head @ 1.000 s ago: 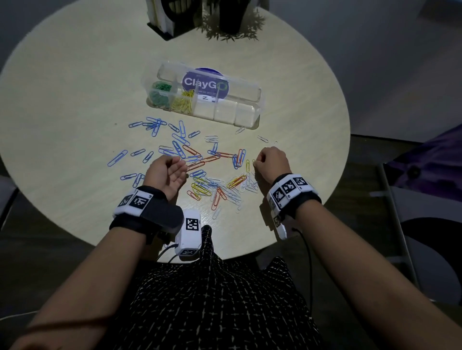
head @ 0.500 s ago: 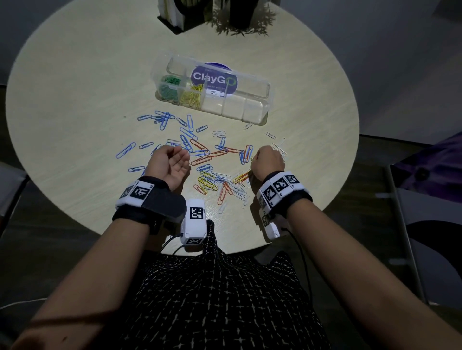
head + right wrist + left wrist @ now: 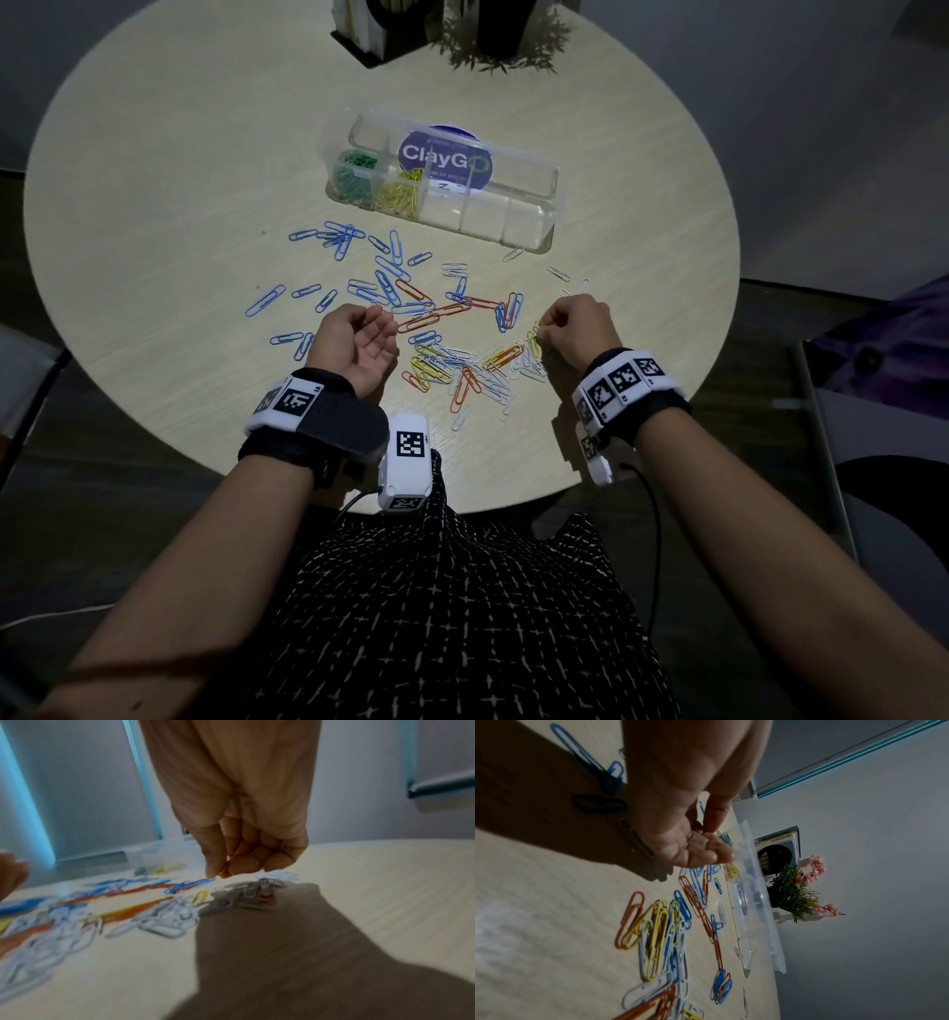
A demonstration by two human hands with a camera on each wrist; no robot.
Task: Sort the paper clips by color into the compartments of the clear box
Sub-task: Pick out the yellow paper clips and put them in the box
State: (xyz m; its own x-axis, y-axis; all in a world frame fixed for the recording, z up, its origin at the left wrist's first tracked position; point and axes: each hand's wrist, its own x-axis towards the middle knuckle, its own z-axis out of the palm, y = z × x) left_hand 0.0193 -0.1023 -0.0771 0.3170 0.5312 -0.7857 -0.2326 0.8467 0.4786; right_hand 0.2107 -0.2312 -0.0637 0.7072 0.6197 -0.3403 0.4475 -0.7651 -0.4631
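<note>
Paper clips (image 3: 436, 334) lie scattered on the round table (image 3: 154, 216), in blue, orange, yellow and white, their long axes pointing every way. I see bare tabletop either side of the scatter. Beyond them the clear box (image 3: 534, 216) lies lengthwise, green and yellow clips filling its two left compartments. My right hand (image 3: 577, 326) pinches a yellow clip (image 3: 223, 871); my left hand (image 3: 354, 342) rests palm-up, loosely cupped, nothing held.

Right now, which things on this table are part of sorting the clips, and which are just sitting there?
Part of the job:
clear box
loose paper clips
green clips
yellow clips

Just sitting there:
potted plant
book holder
</note>
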